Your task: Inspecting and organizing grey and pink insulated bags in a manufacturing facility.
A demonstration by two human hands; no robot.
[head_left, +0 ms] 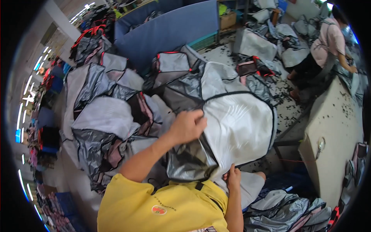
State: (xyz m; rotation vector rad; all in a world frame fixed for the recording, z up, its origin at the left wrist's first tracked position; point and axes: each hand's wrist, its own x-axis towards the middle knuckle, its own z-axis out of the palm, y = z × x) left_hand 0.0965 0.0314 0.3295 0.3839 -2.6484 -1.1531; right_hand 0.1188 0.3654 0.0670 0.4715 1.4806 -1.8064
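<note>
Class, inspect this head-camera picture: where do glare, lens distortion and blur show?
Head view: glare streaks the white, black-edged fabric panel; distortion bends the row of long white strip lights along the left rim; the corners fall to black; small multicoloured goods beside those lights look smeared.

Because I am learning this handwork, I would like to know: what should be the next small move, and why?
Probably, the left hand should smooth the silver panel outward while the right hand steadies its lower edge. The panel shows fine wrinkles; the left hand is curled at its left side, and the right hand is at the lower edge.
</note>
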